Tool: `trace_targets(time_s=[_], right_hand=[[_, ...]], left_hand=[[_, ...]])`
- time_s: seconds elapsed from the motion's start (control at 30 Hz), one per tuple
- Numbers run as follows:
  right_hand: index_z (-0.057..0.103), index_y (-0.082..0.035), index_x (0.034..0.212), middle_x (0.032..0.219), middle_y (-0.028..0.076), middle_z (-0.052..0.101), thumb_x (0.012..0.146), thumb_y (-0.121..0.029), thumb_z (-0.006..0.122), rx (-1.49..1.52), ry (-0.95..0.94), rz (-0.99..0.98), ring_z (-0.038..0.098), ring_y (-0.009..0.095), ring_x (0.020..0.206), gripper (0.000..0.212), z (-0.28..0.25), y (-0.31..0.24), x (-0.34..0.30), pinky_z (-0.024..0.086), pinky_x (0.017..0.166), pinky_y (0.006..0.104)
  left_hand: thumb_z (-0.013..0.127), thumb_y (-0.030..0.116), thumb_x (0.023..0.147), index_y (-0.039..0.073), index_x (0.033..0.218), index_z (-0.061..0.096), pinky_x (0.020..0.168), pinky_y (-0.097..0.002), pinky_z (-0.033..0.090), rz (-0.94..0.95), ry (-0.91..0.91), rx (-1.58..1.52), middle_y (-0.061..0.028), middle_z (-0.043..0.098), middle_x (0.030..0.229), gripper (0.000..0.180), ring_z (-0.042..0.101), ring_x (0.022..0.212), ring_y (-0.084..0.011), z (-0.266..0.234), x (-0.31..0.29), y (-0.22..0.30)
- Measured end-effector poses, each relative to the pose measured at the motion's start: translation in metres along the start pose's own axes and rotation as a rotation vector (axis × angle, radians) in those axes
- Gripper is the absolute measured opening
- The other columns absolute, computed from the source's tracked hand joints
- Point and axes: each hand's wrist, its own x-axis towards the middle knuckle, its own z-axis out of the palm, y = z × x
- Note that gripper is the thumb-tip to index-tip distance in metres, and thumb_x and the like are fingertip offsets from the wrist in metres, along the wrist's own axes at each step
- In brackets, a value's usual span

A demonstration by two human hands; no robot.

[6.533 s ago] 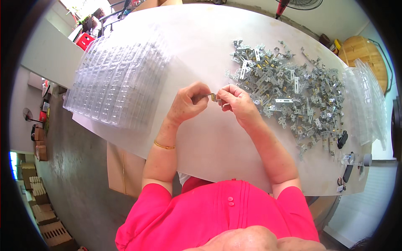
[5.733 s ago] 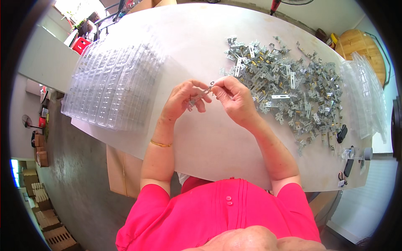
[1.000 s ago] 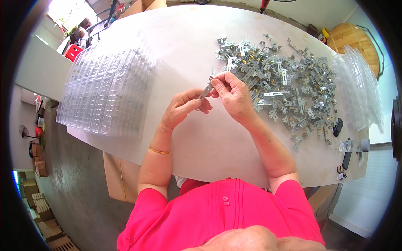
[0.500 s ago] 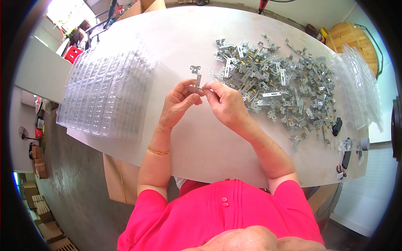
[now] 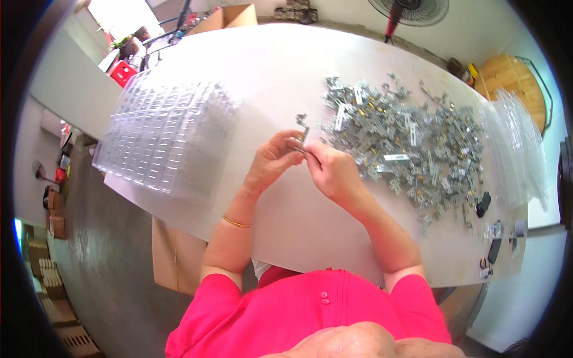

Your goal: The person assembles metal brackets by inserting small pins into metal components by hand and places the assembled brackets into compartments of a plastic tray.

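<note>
Between my two hands, over the middle of the white table point(image 5: 286, 227), stands a small bent metal bracket point(image 5: 302, 123), its perforated end pointing away from me. My left hand point(image 5: 273, 160) grips the bracket's lower part between thumb and fingers. From the other side my right hand point(image 5: 334, 170) pinches at its near end, fingertips touching the left ones; whatever small piece they hold there is hidden. A wide heap of loose metal brackets point(image 5: 412, 137), some with brass-coloured parts, spreads just beyond my right hand.
Clear plastic trays point(image 5: 161, 134) are stacked at the left, more clear plastic sheets point(image 5: 513, 149) at the right edge. A black object point(image 5: 483, 204) and a clear bottle with a grey cap point(image 5: 520, 228) lie near right. Beyond the table are an open cardboard box point(image 5: 239, 16) and a fan point(image 5: 409, 9).
The view has shifted, so the whole scene sits lower and more of the fan shows. The bracket has turned in my fingers and now appears narrower, more edge-on.
</note>
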Motion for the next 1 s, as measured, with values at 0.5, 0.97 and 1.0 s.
trace_targets(time_s=[0.5,0.97,1.0], right_hand=[[0.065,-0.009,0.096,0.084,0.017,0.069,0.096,-0.015,0.061,-0.003,-0.027,0.059,0.067,0.039,0.074,0.007,-0.005,-0.002,0.0,0.051,0.062,0.0467],[0.065,-0.008,0.097,0.083,0.016,0.068,0.096,-0.014,0.063,-0.032,-0.117,0.113,0.067,0.038,0.074,0.007,-0.015,-0.001,0.001,0.051,0.063,0.0443],[0.065,-0.008,0.098,0.083,0.017,0.068,0.096,-0.014,0.063,0.013,-0.05,0.12,0.067,0.036,0.073,0.007,-0.016,0.001,0.003,0.051,0.062,0.0425]], left_hand=[[0.068,0.0,0.094,0.006,0.137,0.055,0.089,-0.0269,0.053,-0.036,-0.106,-0.103,-0.0013,0.067,0.107,0.045,0.062,0.099,-0.0089,-0.003,0.002,-0.011],[0.067,0.008,0.097,0.005,0.134,0.056,0.082,-0.0272,0.053,-0.016,0.0,-0.011,-0.0036,0.067,0.104,0.039,0.063,0.092,-0.0101,-0.003,0.001,-0.005],[0.066,0.011,0.098,0.004,0.133,0.056,0.08,-0.0277,0.052,-0.01,-0.006,-0.018,-0.0049,0.068,0.102,0.037,0.063,0.089,-0.0114,-0.004,0.001,-0.005]])
